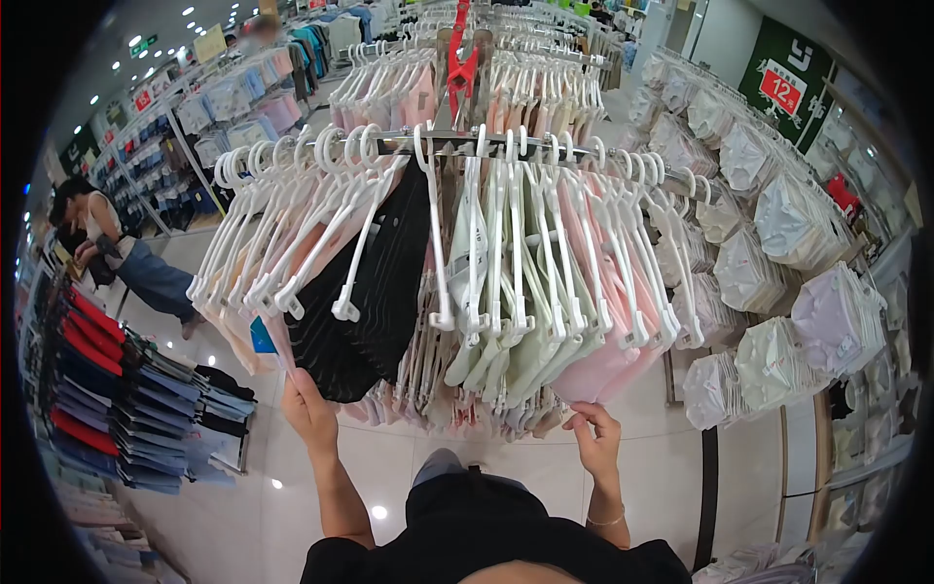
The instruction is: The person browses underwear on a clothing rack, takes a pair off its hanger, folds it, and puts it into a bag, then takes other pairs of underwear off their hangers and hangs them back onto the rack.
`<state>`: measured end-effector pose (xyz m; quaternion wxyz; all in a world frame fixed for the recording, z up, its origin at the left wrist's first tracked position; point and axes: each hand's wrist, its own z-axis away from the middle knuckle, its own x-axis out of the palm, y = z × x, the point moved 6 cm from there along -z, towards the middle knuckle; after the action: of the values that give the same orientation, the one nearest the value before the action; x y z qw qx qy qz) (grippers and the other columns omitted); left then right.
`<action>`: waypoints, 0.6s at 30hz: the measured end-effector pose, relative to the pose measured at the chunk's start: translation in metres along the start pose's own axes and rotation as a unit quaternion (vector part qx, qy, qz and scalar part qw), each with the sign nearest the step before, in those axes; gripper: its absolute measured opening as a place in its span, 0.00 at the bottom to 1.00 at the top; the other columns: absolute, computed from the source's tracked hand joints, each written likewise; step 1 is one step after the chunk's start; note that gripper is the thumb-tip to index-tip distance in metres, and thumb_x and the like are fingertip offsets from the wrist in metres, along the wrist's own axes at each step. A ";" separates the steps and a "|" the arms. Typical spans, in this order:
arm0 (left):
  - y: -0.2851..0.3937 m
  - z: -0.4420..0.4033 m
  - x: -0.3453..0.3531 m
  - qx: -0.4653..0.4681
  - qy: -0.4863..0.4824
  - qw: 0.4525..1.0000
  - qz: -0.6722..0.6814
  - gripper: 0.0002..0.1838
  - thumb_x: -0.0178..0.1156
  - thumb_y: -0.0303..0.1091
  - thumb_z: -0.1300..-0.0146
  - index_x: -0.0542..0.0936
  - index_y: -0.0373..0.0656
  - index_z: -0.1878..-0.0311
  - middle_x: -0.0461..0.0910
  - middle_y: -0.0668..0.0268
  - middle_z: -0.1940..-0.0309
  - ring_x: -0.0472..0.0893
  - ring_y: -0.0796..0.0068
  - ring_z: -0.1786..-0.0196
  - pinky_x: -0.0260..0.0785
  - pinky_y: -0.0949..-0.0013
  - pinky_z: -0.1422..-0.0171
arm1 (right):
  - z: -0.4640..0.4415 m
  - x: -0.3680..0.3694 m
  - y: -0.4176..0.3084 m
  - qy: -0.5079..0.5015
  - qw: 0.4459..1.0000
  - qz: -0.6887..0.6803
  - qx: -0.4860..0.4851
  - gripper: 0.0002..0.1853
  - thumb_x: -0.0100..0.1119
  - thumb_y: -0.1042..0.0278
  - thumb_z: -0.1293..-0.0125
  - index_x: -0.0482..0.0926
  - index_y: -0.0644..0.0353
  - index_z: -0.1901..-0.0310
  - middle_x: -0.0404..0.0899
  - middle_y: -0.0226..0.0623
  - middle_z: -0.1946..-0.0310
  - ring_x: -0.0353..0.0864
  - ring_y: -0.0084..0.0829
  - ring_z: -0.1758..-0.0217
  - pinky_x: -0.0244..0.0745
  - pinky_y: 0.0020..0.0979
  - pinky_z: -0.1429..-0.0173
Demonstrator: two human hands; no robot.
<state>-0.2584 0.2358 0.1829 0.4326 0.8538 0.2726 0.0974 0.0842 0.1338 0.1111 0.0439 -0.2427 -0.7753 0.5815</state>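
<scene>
In the head view, the left hand [311,414] pinches the lower edge of a pale pink garment [280,343], which hangs beside black briefs [360,341] and bears a blue tag [262,336] too small to read. The right hand [595,438] has its fingertips close together at the hem of pink briefs [605,372] on white hangers [499,263], though I cannot tell whether cloth is caught. Behind, a red price sign [781,88] reads "12".

White plastic hangers [495,248] crowd the shiny metal rail [676,178], blocking the top. One hangs in the thin gap between the black cloth clothes [360,331] and pale green cloth clothes [525,370]. Open room lies beside the left hand [307,407].
</scene>
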 end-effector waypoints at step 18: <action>0.018 0.031 -0.012 0.105 0.058 0.990 0.072 0.06 0.40 0.25 0.45 0.67 0.35 0.69 0.67 0.62 0.75 0.64 0.78 0.76 0.57 0.80 0.72 | 0.021 0.008 0.003 -0.006 0.999 -0.023 0.023 0.06 0.49 0.77 0.49 0.72 0.68 0.69 0.74 0.36 0.80 0.73 0.22 0.76 0.67 0.21 0.68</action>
<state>-0.2494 0.1993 0.1797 0.3165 0.9046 0.2440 0.1481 0.0708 0.1188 0.1000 0.0580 -0.2203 -0.7676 0.5991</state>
